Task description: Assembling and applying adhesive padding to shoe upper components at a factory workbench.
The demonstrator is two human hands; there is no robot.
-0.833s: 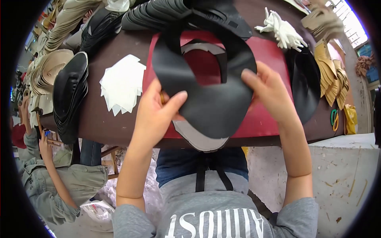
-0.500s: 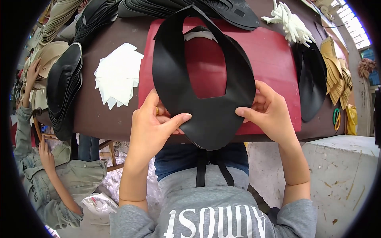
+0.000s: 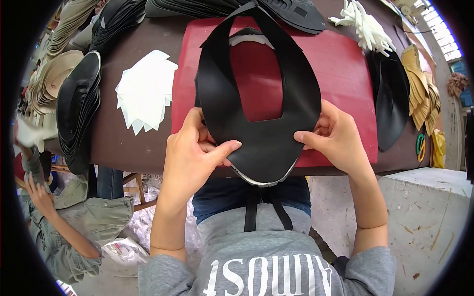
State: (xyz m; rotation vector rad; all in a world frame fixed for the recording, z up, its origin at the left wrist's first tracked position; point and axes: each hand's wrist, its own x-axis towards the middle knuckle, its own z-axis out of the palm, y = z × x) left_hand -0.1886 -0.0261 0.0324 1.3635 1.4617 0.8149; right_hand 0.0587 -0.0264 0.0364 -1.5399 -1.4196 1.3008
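Note:
Between my hands I hold a black shoe upper (image 3: pixel 267 140), a smooth piece with a long opening in its middle. Its rounded toe end points toward me, and a pale edge shows under it. At its left side my left hand (image 3: pixel 192 148) pinches the rim, thumb on top and fingers beneath. On the opposite rim, my right hand (image 3: pixel 338 138) grips the same way. The far part of the upper bends up into a narrow loop, over a red mat (image 3: pixel 340 79). A whitish strip (image 3: pixel 252 39) shows inside the far end of the opening.
White fabric-like pieces (image 3: pixel 144 91) lie left of the mat. Black uppers are stacked at the left (image 3: pixel 78 108) and far edge; another black piece (image 3: pixel 392 101) lies right. White gloves (image 3: pixel 363 29), tan pieces (image 3: pixel 417 89) and scissors (image 3: pixel 420 147) are beyond. A co-worker's hand (image 3: pixel 40 195) shows at left.
The upper has tilted and shifted slightly right, and the pale edge at its toe now shows. Both hands keep their hold. At left, the co-worker's hands have moved.

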